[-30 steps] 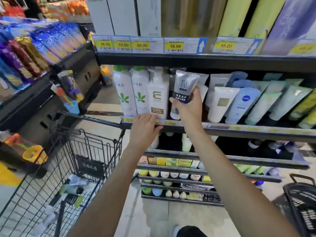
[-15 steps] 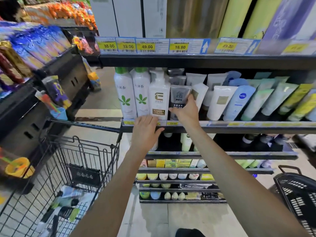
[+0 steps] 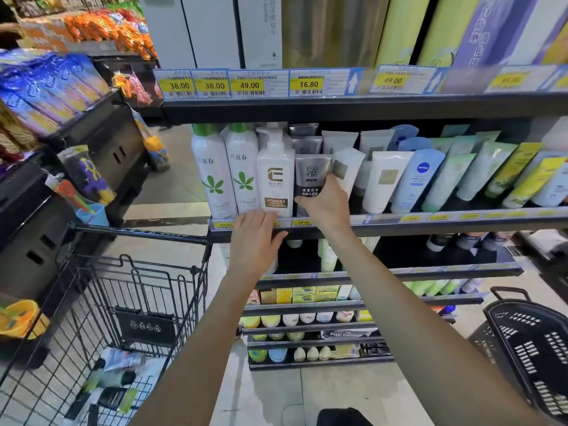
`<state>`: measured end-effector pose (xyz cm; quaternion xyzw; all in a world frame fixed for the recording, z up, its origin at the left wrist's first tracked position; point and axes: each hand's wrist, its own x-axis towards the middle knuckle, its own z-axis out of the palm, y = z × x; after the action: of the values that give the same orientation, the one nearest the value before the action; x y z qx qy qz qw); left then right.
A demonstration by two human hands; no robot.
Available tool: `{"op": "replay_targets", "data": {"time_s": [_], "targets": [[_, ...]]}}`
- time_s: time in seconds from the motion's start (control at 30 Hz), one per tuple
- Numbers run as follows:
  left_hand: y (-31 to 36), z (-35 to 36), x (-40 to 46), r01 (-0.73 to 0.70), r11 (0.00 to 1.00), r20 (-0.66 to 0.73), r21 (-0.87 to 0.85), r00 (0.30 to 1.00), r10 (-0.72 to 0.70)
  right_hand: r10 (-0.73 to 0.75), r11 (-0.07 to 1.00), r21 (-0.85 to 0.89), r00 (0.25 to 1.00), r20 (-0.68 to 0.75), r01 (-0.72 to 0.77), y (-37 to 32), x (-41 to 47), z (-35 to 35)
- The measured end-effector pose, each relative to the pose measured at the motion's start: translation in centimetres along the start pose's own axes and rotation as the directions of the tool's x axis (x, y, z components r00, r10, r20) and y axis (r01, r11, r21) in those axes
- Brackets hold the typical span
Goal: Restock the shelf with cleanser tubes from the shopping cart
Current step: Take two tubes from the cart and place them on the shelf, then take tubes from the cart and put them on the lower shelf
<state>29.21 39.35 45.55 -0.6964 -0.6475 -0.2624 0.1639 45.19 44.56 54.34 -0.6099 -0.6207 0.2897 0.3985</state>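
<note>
You are gripping the grey plastic men's cleanser tube (image 3: 311, 179) at centre frame with your right hand (image 3: 327, 204), left hand (image 3: 253, 238) resting open-fingered on the black metal shelf (image 3: 430, 224) edge; be seating it upright before letting go.

Both bare forearms are reaching up and away from the near edge toward the far middle, the 2 hands ending close beside each other. The left hand (image 3: 253, 238) is lying palm-forward with its fingers (image 3: 246, 217) straight and together, pointing up, and its thumb is sticking out to the right. The right hand (image 3: 327, 204) is sitting a little higher and farther right, its back turned to the camera, its fingers curling around something in front of it and its thumb pressing in from the left. The right wrist is bending slightly as the forearm is running down to the near right corner.
</note>
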Motion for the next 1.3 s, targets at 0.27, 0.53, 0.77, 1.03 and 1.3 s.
{"op": "replay_targets", "data": {"time_s": [0.27,0.53,0.77,1.03,1.3], "targets": [[0.2,-0.3,0.0,0.000,1.000,0.010,-0.010,1.000,0.000,0.017,0.999,0.041,1.000,-0.010,-0.016,0.0,-0.8,0.1],[0.3,-0.5,0.0,0.012,1.000,0.043,-0.015,0.999,-0.012,0.023,0.999,0.045,1.000,-0.002,-0.023,0.3,-1.1,-0.1],[0.9,-2.1,-0.2,0.043,0.997,0.095,-0.068,0.995,-0.037,-0.018,0.999,0.044,1.000,-0.024,0.019,1.1,-3.2,-1.5],[0.1,-6.1,-4.1,0.165,0.978,0.055,-0.129,0.986,-0.159,-0.330,0.888,-0.245,0.911,0.246,0.388,3.1,-9.0,-1.6],[-1.1,-11.4,-16.8,0.529,0.844,0.139,0.085,0.833,-0.536,-0.416,0.710,-0.225,0.655,0.631,0.667,2.4,-14.3,2.4]]}}
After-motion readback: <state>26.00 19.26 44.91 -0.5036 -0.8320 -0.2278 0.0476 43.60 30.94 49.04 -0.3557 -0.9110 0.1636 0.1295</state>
